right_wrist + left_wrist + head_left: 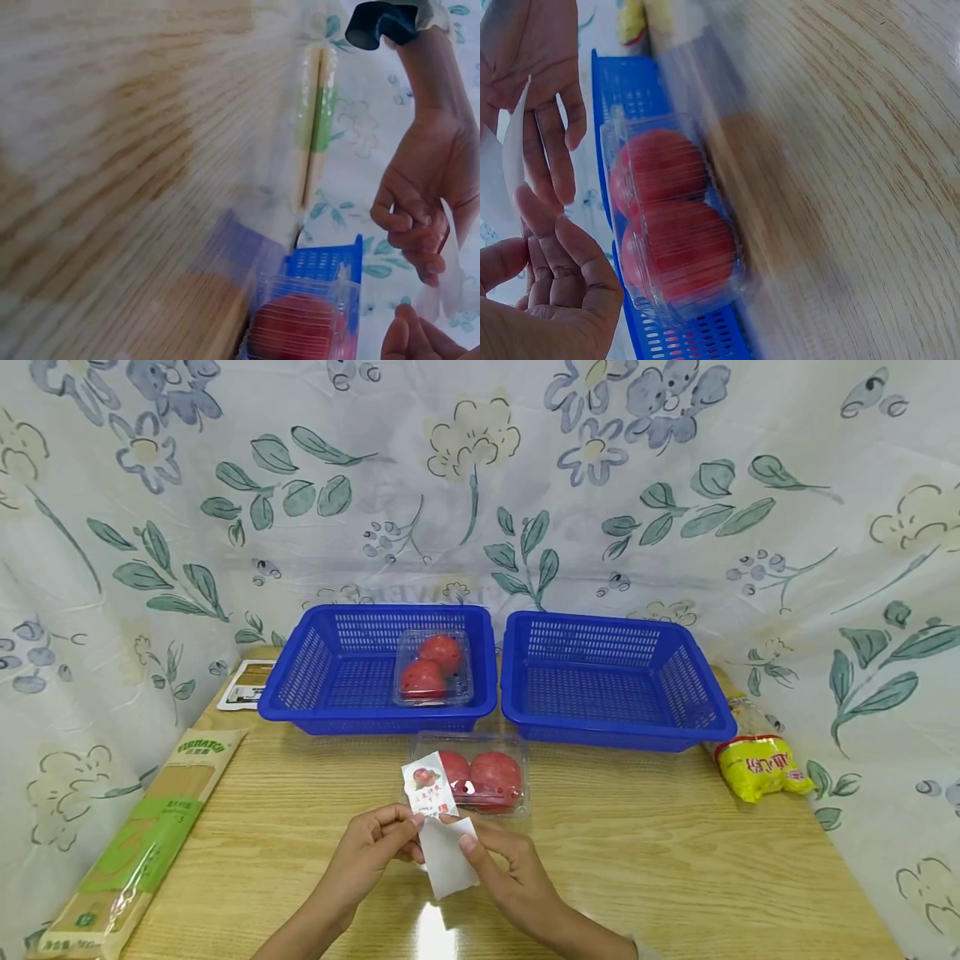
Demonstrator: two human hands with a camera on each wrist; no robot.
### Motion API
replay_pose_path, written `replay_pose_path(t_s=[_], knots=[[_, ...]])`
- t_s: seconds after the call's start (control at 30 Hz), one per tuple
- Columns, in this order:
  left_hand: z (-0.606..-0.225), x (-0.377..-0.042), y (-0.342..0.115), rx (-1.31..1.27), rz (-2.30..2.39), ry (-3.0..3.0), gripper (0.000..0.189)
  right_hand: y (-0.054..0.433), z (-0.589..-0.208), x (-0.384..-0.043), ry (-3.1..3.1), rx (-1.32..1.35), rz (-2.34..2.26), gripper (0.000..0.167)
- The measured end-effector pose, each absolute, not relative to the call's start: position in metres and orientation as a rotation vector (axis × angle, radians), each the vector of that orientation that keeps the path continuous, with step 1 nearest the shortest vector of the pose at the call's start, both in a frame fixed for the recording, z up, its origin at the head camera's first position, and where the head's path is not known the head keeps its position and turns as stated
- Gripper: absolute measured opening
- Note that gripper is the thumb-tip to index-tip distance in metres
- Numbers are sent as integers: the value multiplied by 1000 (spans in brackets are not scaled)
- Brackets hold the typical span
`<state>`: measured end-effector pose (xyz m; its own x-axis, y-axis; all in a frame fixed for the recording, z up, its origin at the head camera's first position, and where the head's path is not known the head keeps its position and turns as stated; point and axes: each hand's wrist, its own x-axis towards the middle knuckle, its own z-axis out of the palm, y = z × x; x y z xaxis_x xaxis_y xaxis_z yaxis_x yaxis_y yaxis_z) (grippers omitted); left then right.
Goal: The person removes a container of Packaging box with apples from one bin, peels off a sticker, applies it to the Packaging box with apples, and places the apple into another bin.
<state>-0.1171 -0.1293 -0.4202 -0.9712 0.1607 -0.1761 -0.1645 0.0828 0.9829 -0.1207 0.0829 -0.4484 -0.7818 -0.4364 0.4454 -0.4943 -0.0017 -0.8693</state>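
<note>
In the head view my left hand [382, 843] pinches the lower edge of a printed label [429, 783] with a red fruit picture. My right hand [513, 872] grips a blank white paper [446, 860] between thumb and fingers, just below the printed piece. The two pieces meet between my fingertips. Right behind them a clear plastic box [517, 743] with red tomatoes [495, 777] lies on the table, partly hidden by the label. The left wrist view shows the thin white sheet [514, 154] edge-on between both hands.
Two blue baskets [491, 681] [618, 735] stand side by side at the back; the left one holds another clear box of tomatoes [423, 679]. A long noodle pack [146, 827] lies at the left, a yellow bag [761, 768] at the right. A floral curtain [480, 485] hangs behind.
</note>
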Motion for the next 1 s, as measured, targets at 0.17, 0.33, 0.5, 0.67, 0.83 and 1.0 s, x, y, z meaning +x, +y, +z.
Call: replay_pose_path(t_s=[0.17,0.33,0.5,0.67,0.83,1.0], knots=[[-422,-118,-130,-3,1973,2124,28,84,-448,-123,-2175,965,1918,32],[-423,-118,-134,-122,1944,2163,27,86,-448,-126,-2144,909,1796,30],[-427,-122,-154,-230,1870,2281,24,91,-448,-130,-2128,883,1723,30],[-439,-131,-194,-114,1725,2422,30,93,-451,-133,-2118,903,1622,32],[-453,-137,-220,-88,1623,2397,38,94,-453,-134,-2135,903,1580,32],[-463,-139,-220,-79,1558,2411,35,93,-455,-135,-2139,910,1579,27]])
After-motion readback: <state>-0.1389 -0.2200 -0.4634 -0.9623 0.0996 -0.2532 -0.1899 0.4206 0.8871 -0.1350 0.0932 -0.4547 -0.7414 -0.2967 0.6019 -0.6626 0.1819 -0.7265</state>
